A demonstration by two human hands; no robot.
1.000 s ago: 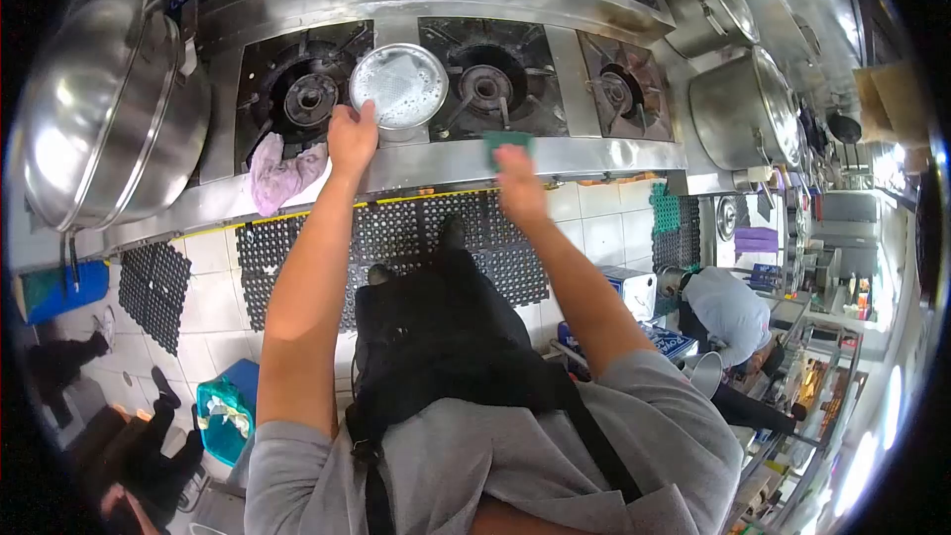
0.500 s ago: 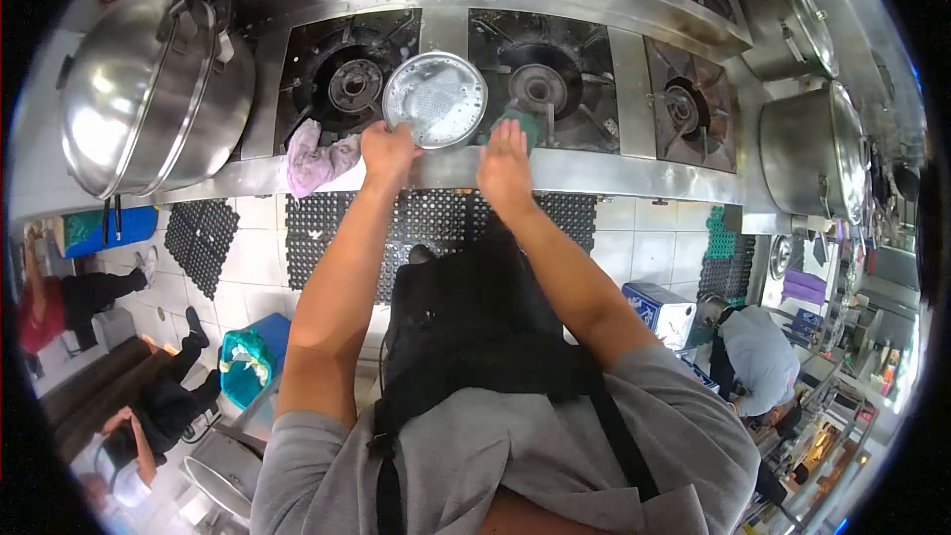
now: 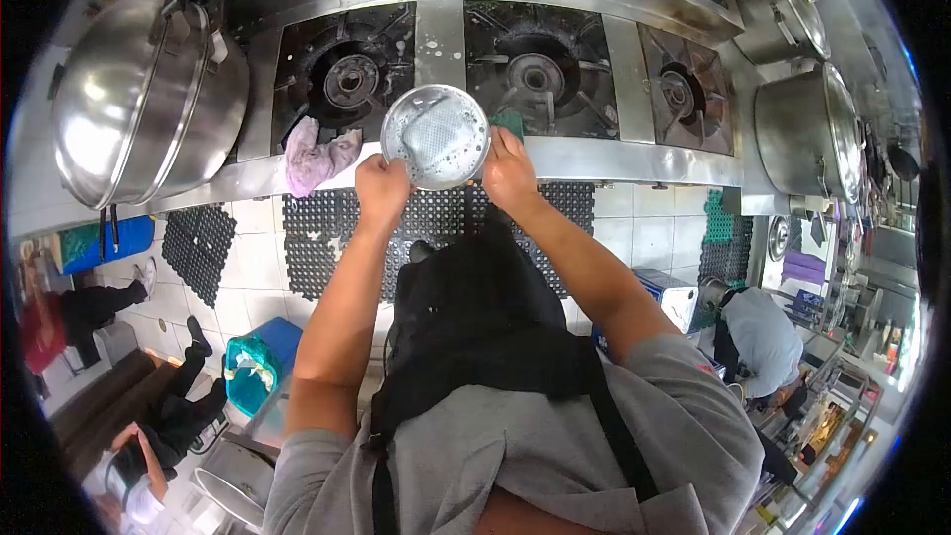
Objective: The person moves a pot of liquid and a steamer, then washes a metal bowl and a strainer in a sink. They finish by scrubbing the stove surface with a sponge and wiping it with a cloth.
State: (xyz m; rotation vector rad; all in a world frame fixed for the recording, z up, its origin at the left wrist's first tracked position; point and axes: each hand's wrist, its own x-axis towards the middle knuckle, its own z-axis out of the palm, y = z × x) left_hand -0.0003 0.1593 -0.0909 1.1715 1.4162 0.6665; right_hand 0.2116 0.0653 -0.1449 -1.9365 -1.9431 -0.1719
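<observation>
A round metal bowl (image 3: 436, 137) with sudsy liquid and a pale textured patch inside is held over the stove's front edge. My left hand (image 3: 382, 188) is closed on its lower left rim. On the right rim is my right hand (image 3: 508, 170), its fingers closed along the side of the bowl. A green scouring pad (image 3: 509, 122) shows just beyond my right fingertips, on the stove; whether the fingers touch it I cannot tell. To the left of the bowl a crumpled pink cloth (image 3: 315, 155) lies over the front ledge.
Gas burners (image 3: 535, 77) line the stove behind the bowl. Large steel pans (image 3: 109, 99) stand at the left, tall pots (image 3: 804, 144) at the right. A lined blue bin (image 3: 254, 369) is on the floor. One person (image 3: 763, 337) bends at the right; others sit at the lower left.
The bowl has moved down toward me, over the stove's front edge. My right hand has left its flat position by the green pad and taken hold of the bowl's right side.
</observation>
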